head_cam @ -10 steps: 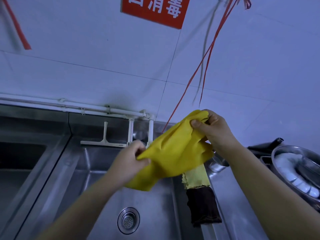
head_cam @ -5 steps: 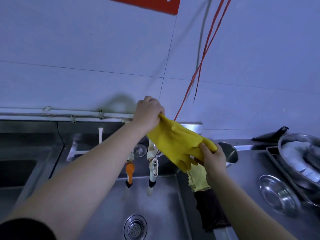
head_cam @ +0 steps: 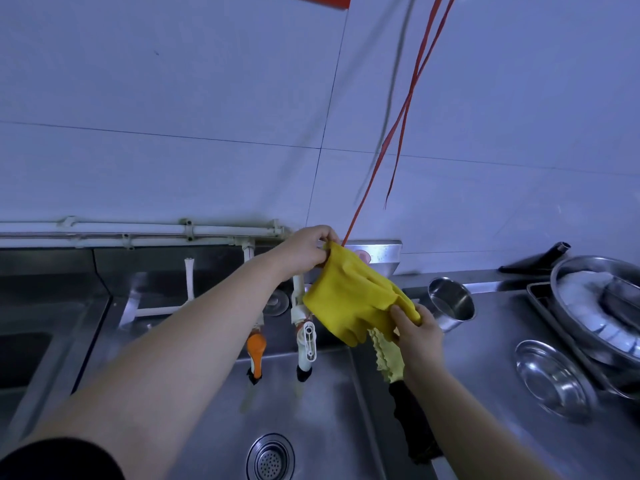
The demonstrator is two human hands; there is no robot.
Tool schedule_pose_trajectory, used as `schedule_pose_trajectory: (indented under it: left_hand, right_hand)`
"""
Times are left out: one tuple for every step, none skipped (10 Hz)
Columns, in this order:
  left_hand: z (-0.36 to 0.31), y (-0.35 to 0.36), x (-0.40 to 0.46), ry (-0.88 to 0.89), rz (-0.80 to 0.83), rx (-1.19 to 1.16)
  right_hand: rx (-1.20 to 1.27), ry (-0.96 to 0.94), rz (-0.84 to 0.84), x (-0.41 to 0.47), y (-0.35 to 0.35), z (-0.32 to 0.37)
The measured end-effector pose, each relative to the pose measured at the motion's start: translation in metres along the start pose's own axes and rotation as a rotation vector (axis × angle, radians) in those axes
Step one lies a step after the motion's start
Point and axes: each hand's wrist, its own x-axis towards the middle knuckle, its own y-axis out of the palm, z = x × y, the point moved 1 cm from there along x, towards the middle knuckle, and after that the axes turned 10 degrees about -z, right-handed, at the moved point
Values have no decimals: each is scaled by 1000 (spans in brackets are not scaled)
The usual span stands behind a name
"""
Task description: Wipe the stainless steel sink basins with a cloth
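A yellow rubber glove [head_cam: 349, 303] is stretched between my hands above the middle sink basin [head_cam: 322, 420]. My left hand [head_cam: 308, 252] grips its cuff near the wall pipe. My right hand [head_cam: 417, 332] pinches its finger end, lower and to the right. A yellow and dark cloth [head_cam: 403, 386] hangs over the divider on the basin's right, partly behind my right forearm. The basin's round drain [head_cam: 270, 459] shows at the bottom.
Two taps [head_cam: 304, 337] hang over the basin's back wall. Another basin [head_cam: 31, 358] lies at left. On the right counter stand a steel cup [head_cam: 450, 303], a small steel bowl [head_cam: 552, 379] and a large steel pan [head_cam: 602, 306]. Red strings [head_cam: 405, 109] hang down the wall.
My left hand rose from low over the basin toward the wall with the cuff. My right hand dropped to the glove's finger end. The view tilted down a little.
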Motion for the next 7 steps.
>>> schedule_pose_trajectory:
  left_hand:
    - [8, 4, 0, -71, 41, -19]
    - [14, 2, 1, -106, 87, 82]
    - [15, -7, 3, -92, -16, 168]
    - [12, -11, 2, -54, -73, 119]
    - [11, -14, -5, -20, -88, 195]
    - [14, -23, -17, 7, -167, 292]
    - [21, -35, -41, -11, -217, 352]
  right_hand:
    - [-45, -9, 8, -3, 7, -4]
    - [-82, 22, 44, -3, 13, -5]
    - [-146, 42, 51, -3, 16, -8]
    - [-173, 39, 63, -5, 17, -10]
    - [-209, -1, 102, -11, 18, -8]
    - [-269, -74, 185, -18, 18, -6]
    - [-358, -161, 264, -27, 20, -2]
